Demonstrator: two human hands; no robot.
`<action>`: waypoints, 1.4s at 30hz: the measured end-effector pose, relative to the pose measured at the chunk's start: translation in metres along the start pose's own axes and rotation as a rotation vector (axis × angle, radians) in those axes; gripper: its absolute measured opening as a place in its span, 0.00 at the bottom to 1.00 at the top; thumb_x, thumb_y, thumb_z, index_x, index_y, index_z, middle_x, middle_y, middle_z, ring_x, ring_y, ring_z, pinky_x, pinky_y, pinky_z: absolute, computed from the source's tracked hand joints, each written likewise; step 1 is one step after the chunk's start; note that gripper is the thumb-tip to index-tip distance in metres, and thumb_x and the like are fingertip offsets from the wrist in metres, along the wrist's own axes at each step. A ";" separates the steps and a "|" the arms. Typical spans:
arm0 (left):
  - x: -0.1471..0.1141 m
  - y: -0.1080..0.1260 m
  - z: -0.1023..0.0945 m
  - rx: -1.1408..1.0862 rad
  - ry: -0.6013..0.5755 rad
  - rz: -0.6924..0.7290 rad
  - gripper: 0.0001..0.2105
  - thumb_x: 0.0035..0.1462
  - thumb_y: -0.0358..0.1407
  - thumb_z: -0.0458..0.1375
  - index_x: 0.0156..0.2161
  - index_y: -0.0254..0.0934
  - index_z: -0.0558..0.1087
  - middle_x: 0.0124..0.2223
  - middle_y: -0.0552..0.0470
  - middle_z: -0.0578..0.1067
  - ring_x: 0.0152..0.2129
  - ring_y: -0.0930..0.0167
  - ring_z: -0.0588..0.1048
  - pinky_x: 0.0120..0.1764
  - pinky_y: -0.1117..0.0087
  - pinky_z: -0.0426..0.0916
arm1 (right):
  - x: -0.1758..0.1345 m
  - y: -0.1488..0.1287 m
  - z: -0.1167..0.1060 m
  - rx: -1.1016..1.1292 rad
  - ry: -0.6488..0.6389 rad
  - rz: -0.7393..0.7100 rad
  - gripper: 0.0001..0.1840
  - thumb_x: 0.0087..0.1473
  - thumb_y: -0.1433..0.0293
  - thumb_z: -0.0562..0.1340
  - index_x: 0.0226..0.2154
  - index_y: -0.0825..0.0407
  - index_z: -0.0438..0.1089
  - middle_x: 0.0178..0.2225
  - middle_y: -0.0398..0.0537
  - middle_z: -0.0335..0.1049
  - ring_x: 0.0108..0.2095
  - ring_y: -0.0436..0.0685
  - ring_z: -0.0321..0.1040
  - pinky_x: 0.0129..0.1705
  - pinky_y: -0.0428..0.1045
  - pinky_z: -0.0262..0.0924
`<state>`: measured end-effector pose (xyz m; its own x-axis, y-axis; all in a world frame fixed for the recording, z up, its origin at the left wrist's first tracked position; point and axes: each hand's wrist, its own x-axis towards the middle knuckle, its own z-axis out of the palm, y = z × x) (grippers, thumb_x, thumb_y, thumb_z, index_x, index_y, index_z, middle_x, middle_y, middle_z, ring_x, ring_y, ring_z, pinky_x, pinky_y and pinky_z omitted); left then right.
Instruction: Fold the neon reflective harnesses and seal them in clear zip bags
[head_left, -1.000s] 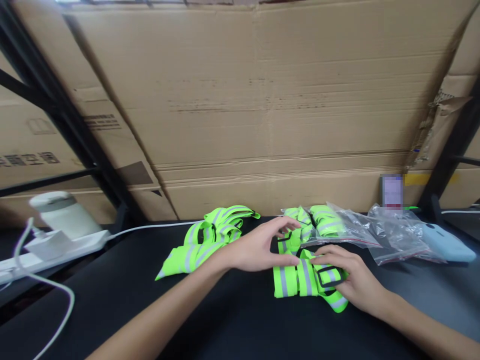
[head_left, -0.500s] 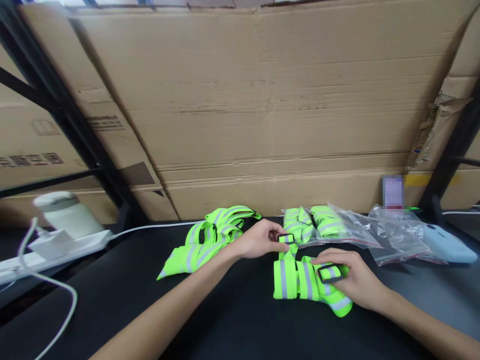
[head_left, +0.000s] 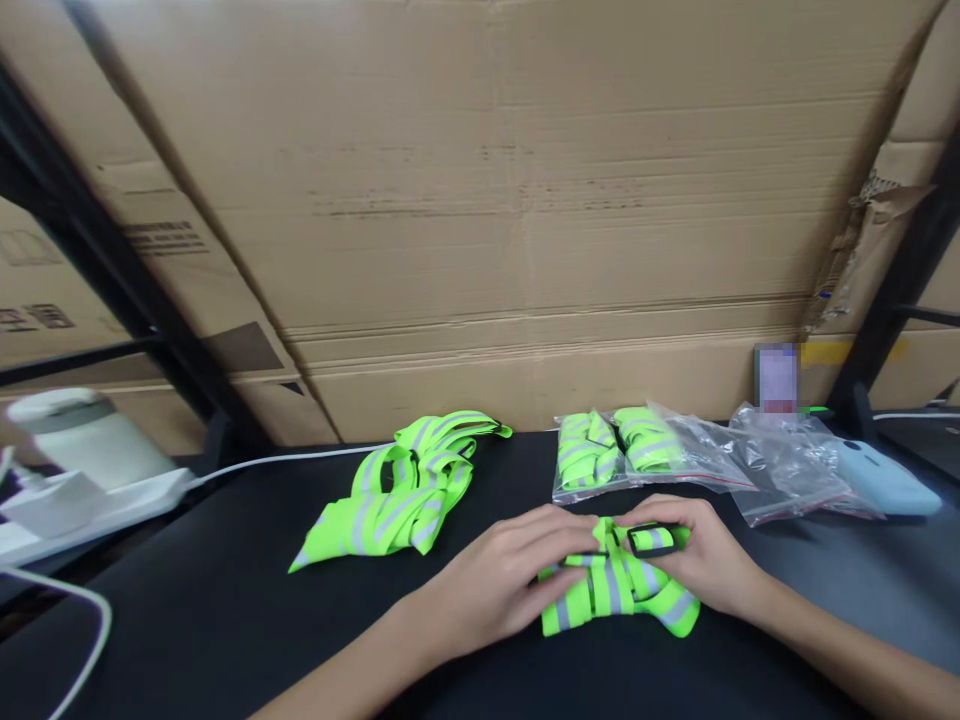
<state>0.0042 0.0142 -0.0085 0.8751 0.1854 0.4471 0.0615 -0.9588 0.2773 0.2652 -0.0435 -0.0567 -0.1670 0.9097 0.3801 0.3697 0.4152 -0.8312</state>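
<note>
A neon-yellow reflective strap (head_left: 613,588) with grey stripes lies gathered in folds on the black table, between my two hands. My left hand (head_left: 517,570) is closed over the left end of the bundle, its fingers bent round the folded layers. On the other side my right hand (head_left: 701,555) grips the strap near a black buckle (head_left: 654,540), thumb and fingers closed on it. The second buckle is mostly hidden under my left fingers. To the left lies another loose, tangled reflective strap (head_left: 405,500), touched by neither hand.
Behind my hands, a clear plastic bag (head_left: 705,462) holds folded straps. More clear plastic bags (head_left: 791,475) and a light-blue phone (head_left: 889,480) lie at the right. A power strip (head_left: 97,515), a white bottle (head_left: 94,440) and a cable stand left. Cardboard (head_left: 480,220) walls the back.
My left hand has come down and toward me, bringing the strap's free end and buckle onto the folded bundle. My right hand stays on the strap. The view has shifted slightly.
</note>
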 end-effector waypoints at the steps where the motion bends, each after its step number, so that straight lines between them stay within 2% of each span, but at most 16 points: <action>1: -0.005 -0.002 0.003 0.014 0.002 0.012 0.20 0.66 0.38 0.60 0.60 0.39 0.66 0.58 0.41 0.74 0.54 0.62 0.75 0.56 0.62 0.72 | 0.000 0.000 0.001 -0.006 0.007 -0.012 0.15 0.50 0.76 0.68 0.41 0.48 0.81 0.39 0.48 0.80 0.40 0.60 0.77 0.43 0.54 0.70; 4: -0.017 -0.005 0.011 0.111 -0.008 0.063 0.27 0.63 0.43 0.63 0.63 0.37 0.64 0.60 0.37 0.72 0.58 0.57 0.72 0.58 0.59 0.72 | -0.003 0.001 0.002 -0.084 0.038 -0.088 0.16 0.50 0.79 0.64 0.40 0.48 0.80 0.40 0.48 0.78 0.41 0.59 0.75 0.44 0.54 0.70; 9: -0.021 -0.009 0.019 0.203 0.036 0.138 0.21 0.66 0.38 0.60 0.61 0.35 0.67 0.55 0.38 0.76 0.58 0.60 0.73 0.59 0.62 0.72 | -0.009 -0.003 0.002 -0.359 -0.009 -0.306 0.23 0.52 0.82 0.57 0.46 0.48 0.76 0.44 0.49 0.77 0.42 0.60 0.68 0.44 0.56 0.68; 12: -0.020 -0.013 0.019 0.198 0.045 0.138 0.20 0.66 0.39 0.59 0.60 0.33 0.68 0.53 0.39 0.78 0.56 0.61 0.75 0.59 0.63 0.72 | -0.013 -0.012 0.000 -0.486 -0.056 -0.314 0.21 0.59 0.79 0.56 0.52 0.49 0.72 0.49 0.50 0.76 0.44 0.61 0.66 0.46 0.57 0.67; 15: -0.020 -0.017 0.020 0.159 0.073 0.109 0.19 0.67 0.38 0.59 0.60 0.33 0.69 0.53 0.39 0.78 0.56 0.62 0.75 0.58 0.63 0.72 | -0.018 -0.021 0.000 -0.586 -0.126 -0.313 0.21 0.65 0.65 0.58 0.58 0.50 0.68 0.54 0.53 0.73 0.55 0.66 0.63 0.55 0.62 0.63; 18: -0.021 -0.018 0.023 0.078 0.123 0.067 0.19 0.67 0.36 0.59 0.60 0.36 0.70 0.53 0.40 0.78 0.54 0.63 0.76 0.56 0.64 0.74 | -0.025 -0.026 0.006 -0.684 -0.183 -0.388 0.46 0.55 0.42 0.63 0.65 0.53 0.60 0.60 0.60 0.68 0.59 0.73 0.62 0.58 0.66 0.60; 20: -0.019 -0.016 0.027 0.029 0.166 0.055 0.18 0.66 0.35 0.60 0.60 0.36 0.71 0.53 0.41 0.78 0.53 0.64 0.77 0.55 0.64 0.75 | -0.027 -0.026 0.012 -0.743 -0.172 -0.405 0.55 0.49 0.39 0.65 0.67 0.55 0.56 0.59 0.64 0.67 0.56 0.73 0.65 0.56 0.66 0.62; 24: -0.010 -0.006 0.037 -0.100 0.279 0.050 0.19 0.63 0.32 0.63 0.58 0.36 0.72 0.50 0.41 0.79 0.50 0.63 0.78 0.54 0.64 0.76 | -0.026 -0.020 0.016 -0.844 -0.102 -0.402 0.36 0.58 0.59 0.65 0.65 0.54 0.59 0.50 0.59 0.73 0.47 0.66 0.71 0.48 0.60 0.67; 26: -0.004 -0.001 0.043 -0.204 0.339 -0.009 0.17 0.60 0.32 0.66 0.55 0.37 0.75 0.47 0.43 0.79 0.46 0.64 0.80 0.50 0.66 0.77 | -0.023 -0.017 0.013 -0.877 -0.074 -0.446 0.29 0.61 0.63 0.63 0.62 0.53 0.63 0.46 0.56 0.75 0.42 0.64 0.73 0.44 0.58 0.68; 33: 0.015 0.010 0.051 -0.420 0.450 -0.316 0.13 0.54 0.37 0.70 0.42 0.38 0.76 0.38 0.50 0.74 0.35 0.69 0.77 0.35 0.70 0.78 | -0.017 -0.016 0.001 -0.819 0.039 -0.527 0.23 0.68 0.55 0.56 0.55 0.54 0.68 0.40 0.53 0.76 0.34 0.57 0.75 0.33 0.50 0.66; 36: 0.029 0.006 0.039 -0.569 0.367 -0.452 0.22 0.49 0.43 0.72 0.43 0.38 0.69 0.38 0.52 0.71 0.34 0.70 0.74 0.30 0.73 0.76 | -0.017 -0.018 -0.002 -0.797 0.022 -0.527 0.19 0.69 0.57 0.55 0.53 0.52 0.70 0.34 0.49 0.75 0.30 0.55 0.73 0.30 0.48 0.63; 38: 0.046 0.000 0.029 -0.632 0.197 -0.441 0.21 0.57 0.51 0.65 0.44 0.37 0.69 0.38 0.51 0.71 0.33 0.70 0.74 0.30 0.72 0.75 | -0.017 -0.018 -0.003 -0.814 0.010 -0.556 0.19 0.69 0.58 0.55 0.52 0.51 0.71 0.32 0.48 0.74 0.29 0.55 0.72 0.30 0.49 0.61; 39: 0.056 -0.005 0.025 -0.632 0.104 -0.415 0.20 0.64 0.54 0.55 0.43 0.36 0.71 0.38 0.49 0.71 0.33 0.70 0.74 0.32 0.71 0.75 | -0.017 -0.017 -0.004 -0.819 0.000 -0.579 0.18 0.69 0.58 0.55 0.52 0.51 0.71 0.32 0.48 0.74 0.29 0.55 0.72 0.30 0.49 0.61; 40: 0.068 -0.009 0.022 -0.602 0.050 -0.411 0.25 0.69 0.54 0.44 0.39 0.35 0.73 0.38 0.48 0.71 0.34 0.70 0.74 0.34 0.70 0.75 | -0.016 -0.017 -0.005 -0.818 -0.009 -0.607 0.18 0.69 0.57 0.55 0.51 0.51 0.71 0.33 0.48 0.74 0.30 0.55 0.72 0.30 0.50 0.61; 41: 0.080 -0.013 0.021 -0.492 0.073 -0.406 0.26 0.71 0.52 0.42 0.36 0.35 0.74 0.39 0.47 0.72 0.36 0.69 0.74 0.37 0.68 0.75 | -0.016 -0.017 -0.006 -0.811 -0.017 -0.636 0.18 0.69 0.57 0.55 0.51 0.51 0.71 0.33 0.47 0.74 0.30 0.55 0.72 0.30 0.50 0.61; 42: 0.094 -0.017 0.023 -0.327 0.108 -0.376 0.22 0.69 0.51 0.49 0.36 0.35 0.75 0.39 0.48 0.72 0.39 0.67 0.74 0.42 0.65 0.74 | -0.015 -0.017 -0.006 -0.803 -0.024 -0.664 0.18 0.69 0.57 0.55 0.50 0.51 0.71 0.32 0.47 0.75 0.30 0.55 0.73 0.31 0.50 0.61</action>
<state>0.0960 0.0425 0.0092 0.7653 0.5428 0.3460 0.1943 -0.7072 0.6798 0.2673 -0.0645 -0.0460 -0.5741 0.5023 0.6466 0.6949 0.7166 0.0603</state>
